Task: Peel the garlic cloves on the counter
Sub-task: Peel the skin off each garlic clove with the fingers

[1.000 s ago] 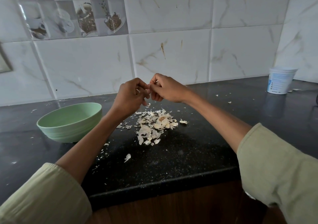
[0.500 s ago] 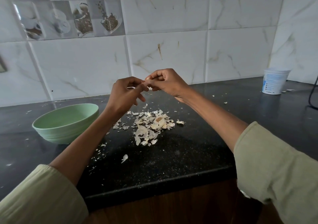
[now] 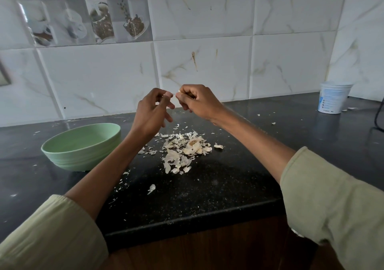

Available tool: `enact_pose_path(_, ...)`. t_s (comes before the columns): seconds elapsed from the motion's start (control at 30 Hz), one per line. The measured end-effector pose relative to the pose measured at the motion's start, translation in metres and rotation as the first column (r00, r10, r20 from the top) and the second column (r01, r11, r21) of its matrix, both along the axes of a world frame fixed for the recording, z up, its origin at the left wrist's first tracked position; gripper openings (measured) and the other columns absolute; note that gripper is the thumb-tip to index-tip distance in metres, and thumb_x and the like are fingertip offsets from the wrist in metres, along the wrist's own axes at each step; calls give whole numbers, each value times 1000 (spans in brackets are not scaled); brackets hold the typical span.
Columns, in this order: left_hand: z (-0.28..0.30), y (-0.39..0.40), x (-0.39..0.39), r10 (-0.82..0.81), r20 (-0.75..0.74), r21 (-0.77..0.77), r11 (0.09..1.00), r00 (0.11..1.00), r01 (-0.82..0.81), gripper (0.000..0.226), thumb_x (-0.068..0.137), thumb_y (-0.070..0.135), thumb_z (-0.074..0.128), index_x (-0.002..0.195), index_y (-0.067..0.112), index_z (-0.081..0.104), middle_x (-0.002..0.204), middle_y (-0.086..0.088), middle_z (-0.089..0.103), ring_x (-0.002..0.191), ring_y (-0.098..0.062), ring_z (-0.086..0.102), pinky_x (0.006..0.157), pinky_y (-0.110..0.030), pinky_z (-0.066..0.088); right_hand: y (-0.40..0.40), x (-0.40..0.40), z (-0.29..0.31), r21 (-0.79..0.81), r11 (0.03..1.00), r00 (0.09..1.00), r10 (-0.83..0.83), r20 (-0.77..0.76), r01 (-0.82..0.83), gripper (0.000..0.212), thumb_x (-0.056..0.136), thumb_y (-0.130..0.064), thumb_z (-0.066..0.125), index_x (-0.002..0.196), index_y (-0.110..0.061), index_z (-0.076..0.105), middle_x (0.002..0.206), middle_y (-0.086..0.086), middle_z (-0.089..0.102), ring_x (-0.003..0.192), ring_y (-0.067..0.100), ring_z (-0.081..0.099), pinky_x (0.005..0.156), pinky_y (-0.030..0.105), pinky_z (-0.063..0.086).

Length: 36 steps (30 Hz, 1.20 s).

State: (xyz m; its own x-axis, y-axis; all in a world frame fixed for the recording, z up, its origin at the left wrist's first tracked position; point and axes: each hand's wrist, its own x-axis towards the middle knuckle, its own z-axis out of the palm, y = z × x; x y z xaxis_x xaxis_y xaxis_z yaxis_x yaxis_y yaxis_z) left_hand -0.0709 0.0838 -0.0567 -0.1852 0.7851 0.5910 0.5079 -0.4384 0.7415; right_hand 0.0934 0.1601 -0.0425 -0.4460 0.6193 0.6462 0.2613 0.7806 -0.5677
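White tub (image 3: 335,97) stood at the far right of the black counter (image 3: 228,178), against the tiled wall; blue print on its label too small to read; contents hidden by its wall; a few skin scraps lay just beside its base. Pale green bowl (image 3: 83,145) sat on the counter at left, near the left forearm; the visible part of its inside showed nothing in it. Both hands were raised above the counter, close together but apart; right hand (image 3: 199,103) had fingers curled round a small pale garlic clove (image 3: 179,91), only a tip of it showing at the thumb; left hand (image 3: 151,112) pinched thumb and forefinger together at the top, the other fingers hanging loose; whether it held a scrap of skin could not be told. Heap of papery garlic skins (image 3: 180,151) lay on the counter below the hands, a garlic root base (image 3: 194,143) among them; loose flakes were scattered toward the counter's near edge.
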Motion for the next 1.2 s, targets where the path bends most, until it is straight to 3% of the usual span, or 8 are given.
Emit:
enact_pose_path(0.1,-1,0,1,-99,24,-18,995,995,100,35,111,42,49,123,12,63,101,-4,74,71,-22,73,52,-29,51,-3,-8,-6,72,997,992,-39,119,31,27,104,-18,60,78,-15,68,64,-2,65,55,8,54,59,27,43)
enact_pose_path(0.23,-7,3,4,-115,-60,-63,992,992,111,40,114,34,45,95,7,68,75,-5,73,62,-21,72,49,-29,52,-15,-19,-13,242,964,967,-157,199,107,38,102,-13,52,66,-21,60,52,-13,56,45,5,52,54,25,38)
enact_pose_path(0.37,-6,0,6,-154,75,-135,977,985,163,46,115,27,40,85,5,67,72,-2,75,62,-20,72,50,-24,52,-18,-22,-18,390,895,924,-317,215,216,42,108,-31,44,67,-26,51,59,-3,56,56,23,53,61,38,46)
enact_pose_path(0.53,-2,-5,8,-220,222,-189,946,950,263,47,116,30,38,95,6,73,89,-10,75,74,-26,76,56,-24,54,-6,-15,-13,355,906,928,-314,199,231,47,110,-38,48,67,-22,58,59,-9,56,57,15,52,63,34,35)
enact_pose_path(0.7,-2,2,5,-190,269,-189,951,944,245,45,114,35,42,104,4,73,100,-19,77,81,-31,76,58,-29,59,-4,-13,-8,231,950,944,-260,204,212,37,105,-22,53,75,-7,68,59,1,69,60,18,68,72,42,55)
enact_pose_path(0.8,-4,6,1,-154,235,-181,963,960,198,44,114,38,43,108,7,73,103,-16,77,86,-27,75,67,-33,61,-7,-12,-6,199,961,941,-240,240,194,28,100,-12,53,76,-6,68,59,2,70,60,18,69,71,42,57)
enact_pose_path(1.03,-8,9,7,-149,23,-128,980,989,151,38,114,32,43,111,6,70,97,-10,74,88,-20,76,74,-34,63,-16,-17,-12,365,888,870,-395,294,280,30,101,-26,53,71,-24,56,64,-1,57,61,25,59,54,34,37)
enact_pose_path(1.2,-14,9,12,-146,107,-136,978,983,160,41,116,22,39,103,-2,70,93,-17,75,87,-28,78,80,-39,66,-19,-19,-17,416,861,837,-440,324,292,30,104,-27,49,74,-26,57,72,4,52,65,33,57,60,36,39)
